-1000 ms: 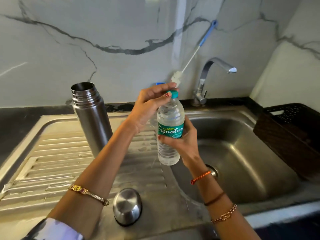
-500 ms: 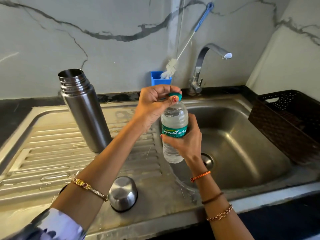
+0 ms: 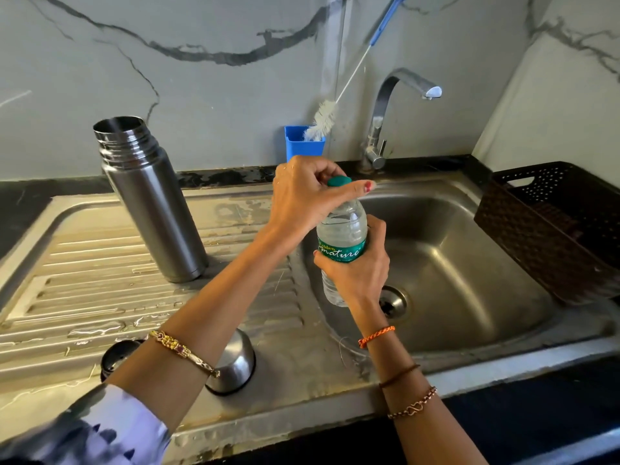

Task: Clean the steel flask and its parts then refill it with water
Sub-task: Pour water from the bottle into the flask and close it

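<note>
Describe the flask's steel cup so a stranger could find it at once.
Start at the ribbed draining board left of the sink basin. Near its front edge, under the left forearm, a small domed steel cup sits upside down. The tall flask behind it stands upright and open.

Grey-veined marble wall (image 3: 208,95); black countertop (image 3: 30,196); steel sink (image 3: 469,263); brown basket (image 3: 553,229) right.

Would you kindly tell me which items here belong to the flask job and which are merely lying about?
In the job: steel flask, water bottle, its cap, flask cup, left hand, right hand.
Lying about: bottle brush, blue holder, brown basket, tap.
</note>
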